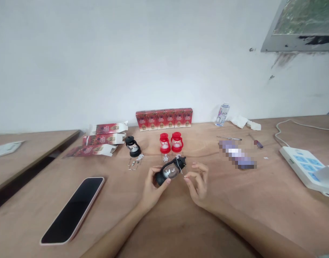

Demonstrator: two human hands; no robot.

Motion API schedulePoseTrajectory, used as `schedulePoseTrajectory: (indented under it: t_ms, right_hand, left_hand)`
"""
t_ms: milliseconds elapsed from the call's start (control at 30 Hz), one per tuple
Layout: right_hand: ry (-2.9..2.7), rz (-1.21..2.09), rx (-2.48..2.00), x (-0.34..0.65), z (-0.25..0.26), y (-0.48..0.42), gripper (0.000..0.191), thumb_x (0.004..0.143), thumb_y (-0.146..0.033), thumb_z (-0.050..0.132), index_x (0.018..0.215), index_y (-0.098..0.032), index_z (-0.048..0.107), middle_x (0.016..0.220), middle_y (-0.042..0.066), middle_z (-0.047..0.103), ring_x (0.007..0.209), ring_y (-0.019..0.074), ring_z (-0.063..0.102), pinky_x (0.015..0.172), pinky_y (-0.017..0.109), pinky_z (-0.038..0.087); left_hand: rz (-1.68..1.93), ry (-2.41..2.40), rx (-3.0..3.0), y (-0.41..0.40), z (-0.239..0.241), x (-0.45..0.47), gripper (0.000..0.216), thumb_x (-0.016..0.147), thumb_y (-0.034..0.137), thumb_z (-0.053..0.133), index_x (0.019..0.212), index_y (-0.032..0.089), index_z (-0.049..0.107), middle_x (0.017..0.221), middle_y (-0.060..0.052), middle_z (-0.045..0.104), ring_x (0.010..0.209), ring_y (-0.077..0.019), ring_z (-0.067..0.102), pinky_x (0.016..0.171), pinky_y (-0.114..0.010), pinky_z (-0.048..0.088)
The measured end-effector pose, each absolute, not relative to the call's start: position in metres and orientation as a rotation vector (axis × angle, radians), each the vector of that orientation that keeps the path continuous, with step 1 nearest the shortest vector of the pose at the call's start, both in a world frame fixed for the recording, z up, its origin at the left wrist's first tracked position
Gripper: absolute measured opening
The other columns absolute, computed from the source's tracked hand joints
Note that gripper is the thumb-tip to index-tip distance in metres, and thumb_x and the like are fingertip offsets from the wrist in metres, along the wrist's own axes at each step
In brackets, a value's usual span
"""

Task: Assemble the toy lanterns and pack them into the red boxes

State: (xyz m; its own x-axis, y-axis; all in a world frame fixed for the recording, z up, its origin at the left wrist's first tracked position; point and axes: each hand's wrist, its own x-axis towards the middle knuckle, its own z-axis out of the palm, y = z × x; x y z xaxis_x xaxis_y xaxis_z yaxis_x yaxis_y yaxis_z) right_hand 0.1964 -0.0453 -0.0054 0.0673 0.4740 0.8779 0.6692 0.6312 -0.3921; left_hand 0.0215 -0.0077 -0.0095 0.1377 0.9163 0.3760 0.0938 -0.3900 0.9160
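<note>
My left hand (153, 184) grips a small black lantern (171, 170) by its base. The lantern lies tilted, its cap up and to the right, and its clear globe shows. A thin wire handle (179, 167) hangs at its top end, and my right hand (198, 183) pinches the end of that wire between thumb and forefinger. Behind my hands stand two red lanterns (164, 143), with wire handles and white tags lying before them. A second black lantern (132, 147) is upright further left, near a loose wire handle (132, 167) and small round pieces (134, 163).
Several red boxes (164, 119) line the wall; flattened open boxes (103, 139) lie left. A phone (73, 211) rests at front left. On the right are a power strip (301, 165), a blurred purple packet (237, 154), a screwdriver (257, 142), tissues (239, 122) and a clear bottle (222, 114).
</note>
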Motion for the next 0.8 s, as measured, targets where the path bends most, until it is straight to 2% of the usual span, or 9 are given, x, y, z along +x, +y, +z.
schedulePoseTrajectory:
  t_ms: [133,233,333,433,567,733,800]
  right_hand:
    - [-1.579,-0.268,-0.928,0.195,-0.007,-0.046,0.01,0.084,-0.016,0.051,0.084,-0.022,0.058,0.099,0.006,0.043,0.101,0.0222,0.049,0.087,0.044,0.046]
    - [-1.629,-0.362,-0.885,0.193,-0.006,-0.046,0.009,0.08,-0.017,0.059,0.08,-0.025,0.062,0.096,0.004,0.046,0.098,0.0215,0.05,0.088,0.044,0.045]
    - [-1.697,-0.462,-0.845,0.193,-0.003,-0.045,0.012,0.075,-0.017,0.067,0.079,-0.028,0.066,0.096,0.003,0.048,0.097,0.0207,0.049,0.091,0.044,0.044]
    - [-1.738,-0.381,-0.824,0.196,-0.001,-0.044,0.014,0.075,-0.016,0.067,0.081,-0.029,0.068,0.109,0.005,0.045,0.11,0.0258,0.045,0.094,0.05,0.042]
    - [-1.738,-0.161,-0.813,0.201,-0.006,-0.039,0.014,0.077,-0.014,0.063,0.085,-0.025,0.067,0.127,0.007,0.034,0.128,0.0331,0.035,0.099,0.056,0.039]
    - [-1.639,-0.118,-0.836,0.201,-0.011,-0.035,0.025,0.074,-0.02,0.068,0.098,-0.022,0.06,0.131,0.011,0.028,0.128,0.0341,0.037,0.1,0.056,0.04]
    - [-1.668,-0.185,-0.885,0.199,-0.009,-0.035,0.019,0.075,-0.019,0.067,0.093,-0.022,0.062,0.13,0.011,0.029,0.127,0.0335,0.036,0.099,0.055,0.041]
  left_hand:
    - [1.319,1.005,1.736,-0.006,-0.017,0.019,0.03,0.076,0.032,0.064,0.095,0.018,0.046,0.104,-0.008,0.058,0.1,-0.0204,0.057,0.087,-0.034,0.045]
    - [1.178,0.985,1.764,-0.007,-0.014,0.019,0.03,0.078,0.033,0.062,0.098,0.018,0.045,0.106,-0.009,0.06,0.101,-0.0211,0.059,0.088,-0.036,0.046]
    - [1.02,0.915,1.788,-0.01,-0.008,0.021,0.036,0.081,0.033,0.058,0.109,0.019,0.043,0.108,-0.01,0.061,0.099,-0.0211,0.06,0.086,-0.036,0.048]
    - [0.958,0.883,1.847,-0.012,-0.007,0.022,0.038,0.084,0.032,0.052,0.119,0.019,0.042,0.114,-0.011,0.059,0.105,-0.0226,0.057,0.091,-0.038,0.046]
    - [0.914,0.908,1.882,-0.011,-0.01,0.021,0.033,0.087,0.033,0.05,0.116,0.019,0.045,0.114,-0.011,0.059,0.104,-0.0227,0.058,0.091,-0.038,0.045]
    - [0.946,0.935,1.875,-0.011,-0.008,0.022,0.033,0.085,0.033,0.052,0.115,0.018,0.046,0.107,-0.011,0.063,0.099,-0.0232,0.059,0.088,-0.038,0.046]
    - [0.955,0.935,1.895,-0.011,-0.007,0.022,0.032,0.086,0.033,0.051,0.114,0.019,0.046,0.106,-0.01,0.063,0.098,-0.0229,0.059,0.088,-0.038,0.046]
